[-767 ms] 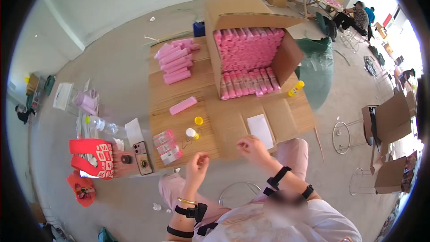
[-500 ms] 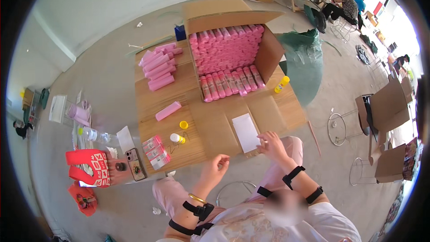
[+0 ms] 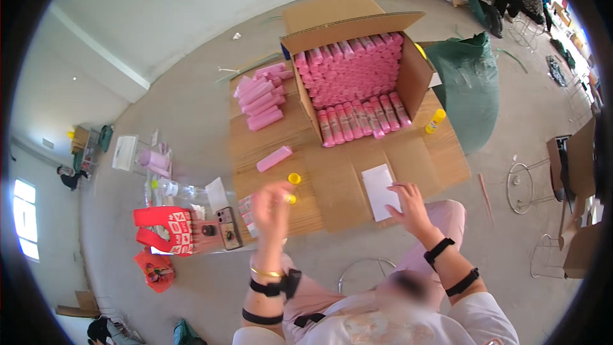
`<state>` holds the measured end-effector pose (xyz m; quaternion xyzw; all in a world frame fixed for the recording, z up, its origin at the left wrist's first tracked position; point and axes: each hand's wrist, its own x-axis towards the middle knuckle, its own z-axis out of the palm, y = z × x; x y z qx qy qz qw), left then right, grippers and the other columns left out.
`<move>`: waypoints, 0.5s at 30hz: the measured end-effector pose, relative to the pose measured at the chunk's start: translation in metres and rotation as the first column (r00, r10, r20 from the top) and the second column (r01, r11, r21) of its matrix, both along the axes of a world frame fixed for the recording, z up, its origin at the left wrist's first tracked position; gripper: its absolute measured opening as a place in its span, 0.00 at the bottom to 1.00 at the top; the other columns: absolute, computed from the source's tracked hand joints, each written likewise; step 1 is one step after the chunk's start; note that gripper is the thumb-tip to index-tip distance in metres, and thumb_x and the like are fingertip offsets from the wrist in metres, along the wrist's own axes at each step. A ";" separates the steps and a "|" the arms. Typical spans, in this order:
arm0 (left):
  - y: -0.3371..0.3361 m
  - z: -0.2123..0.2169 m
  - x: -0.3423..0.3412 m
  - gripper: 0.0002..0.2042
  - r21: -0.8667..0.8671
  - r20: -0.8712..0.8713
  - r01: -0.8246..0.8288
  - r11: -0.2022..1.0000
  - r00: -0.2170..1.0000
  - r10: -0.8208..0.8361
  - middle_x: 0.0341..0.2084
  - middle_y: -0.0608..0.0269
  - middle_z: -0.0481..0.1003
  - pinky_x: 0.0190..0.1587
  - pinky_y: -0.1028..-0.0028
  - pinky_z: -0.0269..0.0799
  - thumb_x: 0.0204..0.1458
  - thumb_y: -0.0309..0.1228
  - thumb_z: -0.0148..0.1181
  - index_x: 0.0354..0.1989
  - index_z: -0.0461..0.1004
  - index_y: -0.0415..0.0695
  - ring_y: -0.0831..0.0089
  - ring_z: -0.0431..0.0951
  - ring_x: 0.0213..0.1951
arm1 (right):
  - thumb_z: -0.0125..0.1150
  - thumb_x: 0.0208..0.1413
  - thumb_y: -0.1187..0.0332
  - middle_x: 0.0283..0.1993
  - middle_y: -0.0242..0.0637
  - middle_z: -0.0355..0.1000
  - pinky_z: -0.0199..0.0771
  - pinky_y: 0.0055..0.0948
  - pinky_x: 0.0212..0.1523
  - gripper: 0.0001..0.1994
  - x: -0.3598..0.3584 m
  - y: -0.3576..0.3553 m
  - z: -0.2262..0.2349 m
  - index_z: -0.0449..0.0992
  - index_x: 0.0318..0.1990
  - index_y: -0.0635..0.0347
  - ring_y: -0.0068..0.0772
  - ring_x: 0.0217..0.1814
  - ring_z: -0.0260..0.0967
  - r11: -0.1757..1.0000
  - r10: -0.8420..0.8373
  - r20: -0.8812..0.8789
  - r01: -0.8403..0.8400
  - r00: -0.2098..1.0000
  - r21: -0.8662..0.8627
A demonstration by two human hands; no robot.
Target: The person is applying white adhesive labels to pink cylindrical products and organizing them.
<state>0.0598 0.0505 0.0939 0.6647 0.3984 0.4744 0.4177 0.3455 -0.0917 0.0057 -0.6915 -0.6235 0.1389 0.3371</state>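
My left hand (image 3: 271, 207) is raised over the near left part of the table, smeared by motion, so its fingers cannot be made out. Behind it, partly hidden, are printed pink-and-white labels (image 3: 246, 213) and an uncapped glue stick (image 3: 291, 199). A yellow cap (image 3: 294, 178) lies just beyond. My right hand (image 3: 410, 206) is open, fingertips at the right edge of a white paper stack (image 3: 377, 186) on a flat cardboard piece (image 3: 335, 199). Farther left lies a single pink roll (image 3: 274, 158).
An open carton (image 3: 418, 80) full of pink rolls stands at the back, beside a pile of unlabelled rolls (image 3: 262, 99). Another glue stick (image 3: 435, 121) stands at the right. A phone (image 3: 228, 227) and red bag (image 3: 165, 230) lie at the left. A green sack (image 3: 469, 89) slumps beyond the table.
My left hand has moved forward and left, over the labels and glue stick. The right hand stays by the paper, its fingers now straighter. The whole view has shifted, so things appear farther right.
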 end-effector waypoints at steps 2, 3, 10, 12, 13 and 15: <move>0.059 0.006 -0.020 0.08 -0.093 0.130 -0.237 0.967 0.960 0.248 0.35 0.60 0.76 0.40 0.76 0.70 0.56 0.31 0.53 0.38 0.72 0.39 0.75 0.75 0.37 | 0.64 0.44 0.70 0.48 0.42 0.66 0.63 0.39 0.53 0.19 0.002 -0.002 0.005 0.70 0.46 0.59 0.47 0.52 0.61 0.999 -0.054 -0.054 0.053 0.997 -0.009; 0.091 -0.011 -0.037 0.08 -0.060 0.035 -0.240 0.969 0.970 0.243 0.36 0.59 0.76 0.41 0.75 0.70 0.56 0.30 0.53 0.39 0.71 0.39 0.73 0.75 0.38 | 0.62 0.45 0.71 0.46 0.43 0.67 0.64 0.39 0.51 0.16 0.001 -0.004 0.010 0.71 0.44 0.60 0.48 0.50 0.62 0.994 -0.106 -0.097 0.105 0.990 -0.021; 0.166 -0.108 -0.069 0.17 0.241 -0.719 0.009 0.970 0.673 0.173 0.44 0.53 0.73 0.52 0.62 0.65 0.47 0.32 0.62 0.46 0.71 0.41 0.56 0.70 0.49 | 0.60 0.47 0.73 0.40 0.41 0.68 0.66 0.38 0.48 0.10 -0.019 0.003 0.021 0.73 0.39 0.59 0.47 0.47 0.63 0.996 -0.076 -0.194 0.064 0.978 -0.070; 0.173 -0.107 -0.059 0.21 0.052 -0.818 0.076 0.996 0.575 -0.001 0.47 0.51 0.71 0.54 0.60 0.62 0.42 0.34 0.66 0.46 0.72 0.43 0.54 0.66 0.53 | 0.60 0.47 0.73 0.40 0.41 0.69 0.66 0.38 0.47 0.09 -0.020 0.004 0.019 0.73 0.38 0.59 0.46 0.47 0.64 0.992 -0.091 -0.193 0.072 0.977 -0.101; 0.175 -0.108 -0.058 0.21 0.049 -0.816 0.079 0.996 0.577 -0.006 0.47 0.51 0.71 0.54 0.60 0.62 0.42 0.34 0.66 0.46 0.72 0.43 0.54 0.66 0.53 | 0.60 0.47 0.73 0.39 0.40 0.69 0.66 0.38 0.47 0.08 -0.021 0.005 0.019 0.74 0.37 0.59 0.46 0.46 0.64 0.989 -0.101 -0.200 0.076 0.975 -0.130; 0.177 -0.107 -0.060 0.22 0.068 -0.866 0.155 0.986 0.499 -0.018 0.40 0.51 0.74 0.47 0.63 0.67 0.40 0.34 0.68 0.44 0.72 0.42 0.54 0.72 0.45 | 0.60 0.47 0.73 0.39 0.40 0.69 0.66 0.38 0.47 0.08 -0.025 0.012 0.022 0.74 0.37 0.59 0.46 0.46 0.65 0.990 -0.083 -0.209 0.056 0.974 -0.131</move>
